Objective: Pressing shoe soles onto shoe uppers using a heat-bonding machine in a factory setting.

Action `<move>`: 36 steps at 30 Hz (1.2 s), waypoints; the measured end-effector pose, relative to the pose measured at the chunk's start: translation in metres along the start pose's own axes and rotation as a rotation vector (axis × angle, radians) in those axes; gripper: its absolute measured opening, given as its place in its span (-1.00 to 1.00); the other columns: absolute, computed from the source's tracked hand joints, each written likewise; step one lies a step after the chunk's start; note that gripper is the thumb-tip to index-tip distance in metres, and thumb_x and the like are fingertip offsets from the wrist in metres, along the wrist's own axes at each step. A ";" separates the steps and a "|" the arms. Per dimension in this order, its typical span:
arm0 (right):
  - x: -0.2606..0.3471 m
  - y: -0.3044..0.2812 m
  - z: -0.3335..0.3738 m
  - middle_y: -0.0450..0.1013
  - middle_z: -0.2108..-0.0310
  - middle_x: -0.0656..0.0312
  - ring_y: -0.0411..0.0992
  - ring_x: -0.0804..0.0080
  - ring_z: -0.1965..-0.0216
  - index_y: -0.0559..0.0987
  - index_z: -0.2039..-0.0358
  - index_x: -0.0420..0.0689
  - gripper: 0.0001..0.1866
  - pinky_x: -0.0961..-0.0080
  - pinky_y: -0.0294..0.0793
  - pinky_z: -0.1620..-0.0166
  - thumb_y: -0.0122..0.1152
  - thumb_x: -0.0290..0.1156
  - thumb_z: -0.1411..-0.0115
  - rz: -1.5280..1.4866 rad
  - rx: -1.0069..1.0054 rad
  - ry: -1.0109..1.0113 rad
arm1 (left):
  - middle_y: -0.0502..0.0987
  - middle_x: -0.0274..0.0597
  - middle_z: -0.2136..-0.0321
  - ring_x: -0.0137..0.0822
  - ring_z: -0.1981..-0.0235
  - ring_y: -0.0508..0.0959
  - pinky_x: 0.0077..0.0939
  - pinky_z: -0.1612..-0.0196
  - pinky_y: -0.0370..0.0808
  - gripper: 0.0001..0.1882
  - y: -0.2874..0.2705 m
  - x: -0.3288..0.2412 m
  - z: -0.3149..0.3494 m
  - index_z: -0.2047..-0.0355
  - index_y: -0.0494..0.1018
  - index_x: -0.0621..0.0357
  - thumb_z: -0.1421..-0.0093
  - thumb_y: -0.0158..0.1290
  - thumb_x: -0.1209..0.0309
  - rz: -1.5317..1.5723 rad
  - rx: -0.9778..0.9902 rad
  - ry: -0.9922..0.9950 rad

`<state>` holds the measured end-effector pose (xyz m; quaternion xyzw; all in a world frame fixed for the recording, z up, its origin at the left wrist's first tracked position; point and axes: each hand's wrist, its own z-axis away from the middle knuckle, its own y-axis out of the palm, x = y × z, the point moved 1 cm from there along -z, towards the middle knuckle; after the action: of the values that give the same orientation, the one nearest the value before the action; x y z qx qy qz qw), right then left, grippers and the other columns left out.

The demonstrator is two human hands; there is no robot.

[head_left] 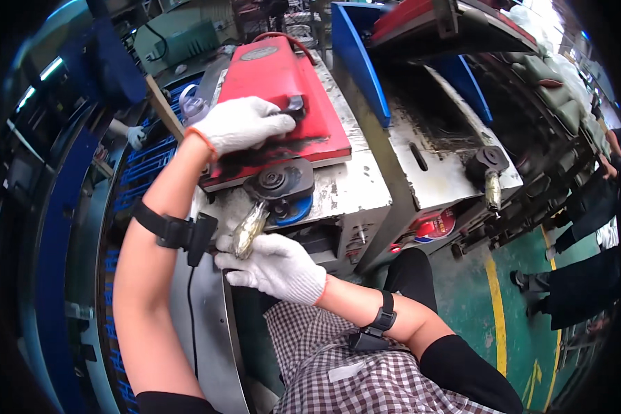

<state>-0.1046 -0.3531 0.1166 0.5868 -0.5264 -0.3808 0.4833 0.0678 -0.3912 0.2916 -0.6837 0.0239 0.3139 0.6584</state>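
Metal workpiece at the wheel: fingers close to the moving parts

Metal workpiece (248,230), a small shiny greenish-gold piece, sits pinched at its lower end in the gloved fingers of the right hand (274,265), its upper end pressed up against the dark round wheel (277,181) that hangs under the machine's red cover (283,103). The left hand (240,124), also in a white cotton glove, lies flat on top of that cover with fingers curled over a small dark knob; it grips nothing else that I can make out.

The main risk, as I judge it, is the short gap between the right fingertips and the wheel: if the piece slips or is snatched, the glove fabric could be drawn in with it. A loose pinch would cause this, as would pushing at an angle. The blue disc (298,209) just beside the wheel narrows the room further.

Outward, the scuffed white worktop (366,181) carries a second, similar wheel head (488,165) to the right, well apart. Black straps circle both forearms. Another person's gloved hand (136,135) shows at the far left, clear of this station.
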 end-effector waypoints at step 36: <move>0.153 0.129 0.109 0.52 0.16 0.00 0.51 -0.01 0.05 0.57 -0.04 -0.13 -0.64 0.15 0.50 -0.07 0.22 -0.35 -0.23 2.146 -0.527 -1.278 | 0.19 0.05 0.59 -0.17 0.54 0.20 -0.23 0.40 0.26 -0.58 0.045 0.033 -0.020 0.49 0.29 0.30 -0.29 0.16 0.21 -0.184 -0.442 0.165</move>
<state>-0.2175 -0.5190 0.2249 -0.5311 -0.7812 -0.1067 0.3103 0.0825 -0.4027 0.2351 -0.8336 -0.0539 0.1933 0.5146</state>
